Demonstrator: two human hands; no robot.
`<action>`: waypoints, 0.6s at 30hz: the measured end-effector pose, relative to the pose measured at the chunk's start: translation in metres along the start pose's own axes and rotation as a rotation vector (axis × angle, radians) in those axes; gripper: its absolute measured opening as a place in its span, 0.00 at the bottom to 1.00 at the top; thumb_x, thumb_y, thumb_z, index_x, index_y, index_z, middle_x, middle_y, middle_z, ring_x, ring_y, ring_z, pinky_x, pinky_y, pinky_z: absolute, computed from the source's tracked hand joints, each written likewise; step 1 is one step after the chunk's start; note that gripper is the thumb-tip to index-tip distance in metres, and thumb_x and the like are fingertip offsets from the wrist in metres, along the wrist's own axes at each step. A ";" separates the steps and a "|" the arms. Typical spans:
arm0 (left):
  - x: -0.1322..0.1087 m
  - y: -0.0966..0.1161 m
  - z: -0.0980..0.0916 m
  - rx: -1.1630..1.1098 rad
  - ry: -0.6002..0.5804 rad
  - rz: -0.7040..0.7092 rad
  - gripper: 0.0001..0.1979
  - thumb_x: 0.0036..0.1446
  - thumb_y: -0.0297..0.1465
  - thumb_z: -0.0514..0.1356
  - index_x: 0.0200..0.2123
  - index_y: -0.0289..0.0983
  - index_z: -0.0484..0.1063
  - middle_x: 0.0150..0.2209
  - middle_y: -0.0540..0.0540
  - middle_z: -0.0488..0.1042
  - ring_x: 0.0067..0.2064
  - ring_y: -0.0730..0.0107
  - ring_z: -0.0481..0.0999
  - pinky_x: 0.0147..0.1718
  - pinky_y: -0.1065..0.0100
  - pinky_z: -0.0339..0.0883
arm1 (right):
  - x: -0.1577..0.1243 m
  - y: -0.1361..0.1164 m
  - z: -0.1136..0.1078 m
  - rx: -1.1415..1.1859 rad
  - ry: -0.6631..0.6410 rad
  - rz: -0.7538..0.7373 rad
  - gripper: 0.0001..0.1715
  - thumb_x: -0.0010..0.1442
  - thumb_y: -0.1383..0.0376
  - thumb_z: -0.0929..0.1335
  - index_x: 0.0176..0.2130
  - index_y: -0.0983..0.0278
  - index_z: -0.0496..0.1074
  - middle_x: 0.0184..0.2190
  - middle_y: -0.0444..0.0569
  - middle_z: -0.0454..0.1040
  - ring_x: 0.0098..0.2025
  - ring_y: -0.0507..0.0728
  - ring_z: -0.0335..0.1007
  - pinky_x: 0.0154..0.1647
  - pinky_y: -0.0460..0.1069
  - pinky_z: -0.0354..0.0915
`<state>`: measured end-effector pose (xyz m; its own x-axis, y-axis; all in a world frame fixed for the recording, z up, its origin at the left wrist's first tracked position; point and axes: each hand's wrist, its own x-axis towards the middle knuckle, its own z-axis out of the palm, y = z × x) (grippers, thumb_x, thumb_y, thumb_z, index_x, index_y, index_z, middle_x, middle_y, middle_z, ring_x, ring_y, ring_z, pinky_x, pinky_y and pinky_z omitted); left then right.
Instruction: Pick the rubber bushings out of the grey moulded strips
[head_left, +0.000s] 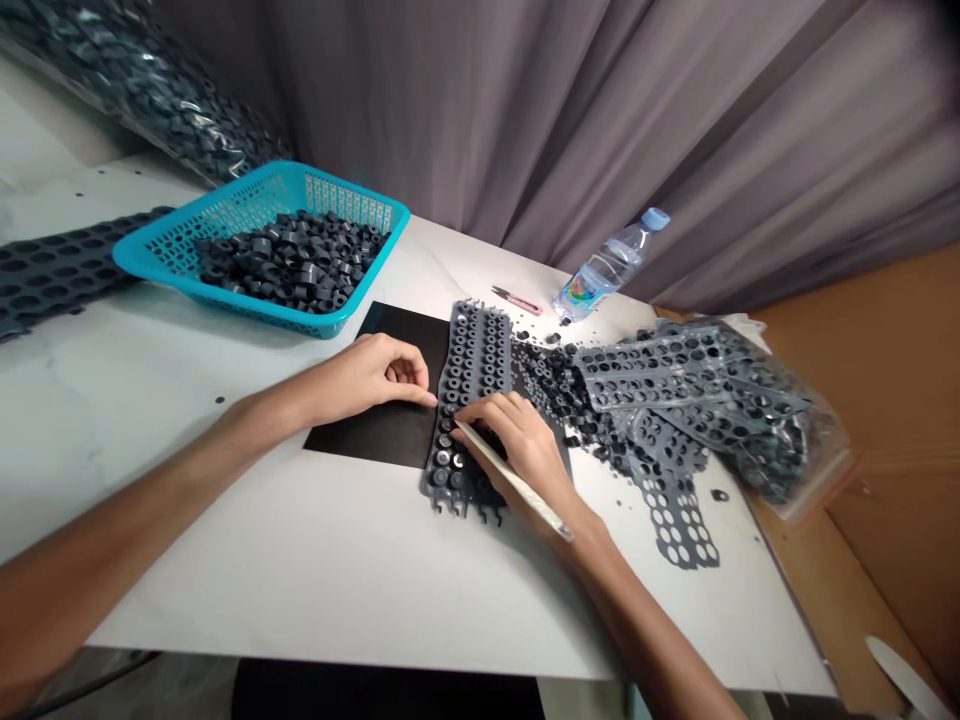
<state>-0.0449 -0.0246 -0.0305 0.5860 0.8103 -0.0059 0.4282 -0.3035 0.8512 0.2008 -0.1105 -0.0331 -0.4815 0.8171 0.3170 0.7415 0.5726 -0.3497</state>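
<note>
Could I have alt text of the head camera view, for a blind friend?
A right hand with a slim pale tool is over a gray studded sheet, a left hand near its edge; beyond, a blue basket holds dark rings.

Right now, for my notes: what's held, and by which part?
The right hand's grip is on the slender, whitish, stick-shaped tool, near its far end; whether the left hand's grip holds anything cannot be told.

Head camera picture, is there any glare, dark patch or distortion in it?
Head view: white glints on the upper-left plastic bag; grey curtain darkening to black at the top-right corner; water bottle slanting outward, probably wide-angle distortion.
</note>
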 end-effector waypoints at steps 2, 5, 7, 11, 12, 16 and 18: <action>0.000 0.000 -0.001 -0.001 0.016 -0.004 0.16 0.57 0.45 0.69 0.32 0.37 0.79 0.32 0.48 0.81 0.34 0.66 0.77 0.35 0.68 0.67 | 0.000 0.000 0.000 -0.005 -0.001 -0.001 0.16 0.76 0.54 0.64 0.46 0.61 0.74 0.42 0.50 0.79 0.44 0.59 0.71 0.48 0.54 0.65; 0.001 -0.001 0.003 0.038 0.003 0.041 0.15 0.62 0.44 0.65 0.35 0.39 0.81 0.34 0.49 0.82 0.36 0.66 0.78 0.38 0.68 0.67 | 0.000 0.000 -0.002 -0.007 -0.010 -0.004 0.15 0.75 0.54 0.64 0.45 0.60 0.74 0.42 0.50 0.80 0.44 0.59 0.71 0.48 0.54 0.65; 0.000 -0.001 0.008 0.049 -0.018 0.093 0.13 0.62 0.42 0.65 0.36 0.39 0.81 0.35 0.49 0.81 0.36 0.67 0.77 0.38 0.68 0.67 | 0.001 0.000 -0.002 -0.013 -0.014 -0.004 0.15 0.76 0.55 0.64 0.44 0.60 0.74 0.42 0.49 0.80 0.44 0.59 0.71 0.48 0.54 0.65; 0.000 -0.004 0.017 0.088 -0.002 0.155 0.10 0.60 0.39 0.68 0.36 0.38 0.78 0.35 0.49 0.78 0.32 0.70 0.72 0.33 0.70 0.65 | 0.001 -0.002 -0.002 -0.046 -0.002 0.002 0.14 0.76 0.56 0.64 0.44 0.60 0.74 0.42 0.50 0.79 0.44 0.59 0.72 0.49 0.54 0.65; 0.000 -0.004 0.019 0.101 0.005 0.162 0.10 0.60 0.39 0.68 0.36 0.38 0.79 0.35 0.49 0.78 0.32 0.71 0.71 0.32 0.70 0.64 | 0.001 -0.003 -0.002 -0.058 -0.001 0.006 0.14 0.76 0.56 0.64 0.45 0.60 0.74 0.42 0.50 0.79 0.45 0.59 0.72 0.49 0.54 0.66; 0.000 -0.005 0.021 0.125 0.032 0.184 0.09 0.60 0.38 0.67 0.38 0.38 0.81 0.35 0.48 0.75 0.31 0.72 0.68 0.31 0.70 0.62 | 0.000 -0.002 0.001 -0.129 -0.006 -0.002 0.14 0.76 0.59 0.63 0.53 0.61 0.74 0.44 0.52 0.78 0.46 0.59 0.72 0.49 0.53 0.67; 0.001 -0.006 0.021 0.118 0.033 0.184 0.08 0.60 0.37 0.67 0.38 0.38 0.81 0.34 0.49 0.74 0.31 0.72 0.68 0.30 0.70 0.62 | -0.001 -0.001 0.005 -0.185 -0.013 -0.026 0.14 0.76 0.61 0.63 0.55 0.61 0.74 0.46 0.53 0.78 0.46 0.60 0.71 0.50 0.54 0.67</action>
<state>-0.0323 -0.0327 -0.0463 0.6398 0.7512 0.1627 0.3948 -0.5028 0.7690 0.1976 -0.1115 -0.0377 -0.5064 0.8038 0.3121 0.8017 0.5722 -0.1728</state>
